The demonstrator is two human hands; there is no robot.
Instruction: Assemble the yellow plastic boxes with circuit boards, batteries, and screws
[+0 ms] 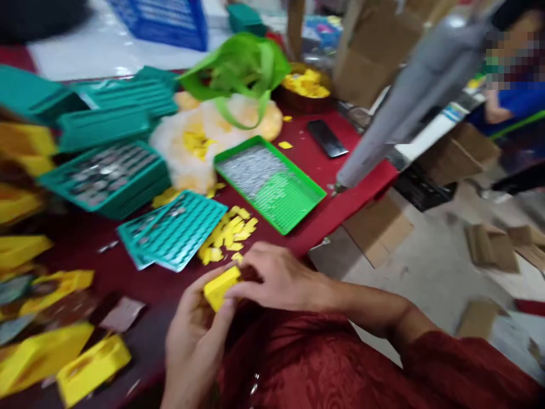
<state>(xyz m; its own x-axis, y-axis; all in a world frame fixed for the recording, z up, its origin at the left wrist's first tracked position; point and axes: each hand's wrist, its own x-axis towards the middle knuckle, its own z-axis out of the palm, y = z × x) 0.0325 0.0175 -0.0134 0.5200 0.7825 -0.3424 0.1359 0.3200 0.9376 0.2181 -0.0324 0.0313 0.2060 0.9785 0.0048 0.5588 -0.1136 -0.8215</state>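
My left hand [193, 332] and my right hand [279, 278] meet at the near edge of a red table [332, 210], both closed on a small yellow block [221, 286]. The left hand cups it from below, the right fingers press on it from the side. Just beyond lies a heap of small yellow pieces [230, 233]. A teal slotted tray [172, 230] rests flat to the left of that heap.
A green tray [270, 182] with tiny metal parts sits mid-table. Stacked teal trays [104, 176] and yellow holders [91, 366] crowd the left. A green bag [238, 68], a black phone [327, 138] and a bowl of yellow pieces [304, 85] lie farther back. Another person's grey sleeve [409, 91] reaches in from the right. Cardboard litters the floor.
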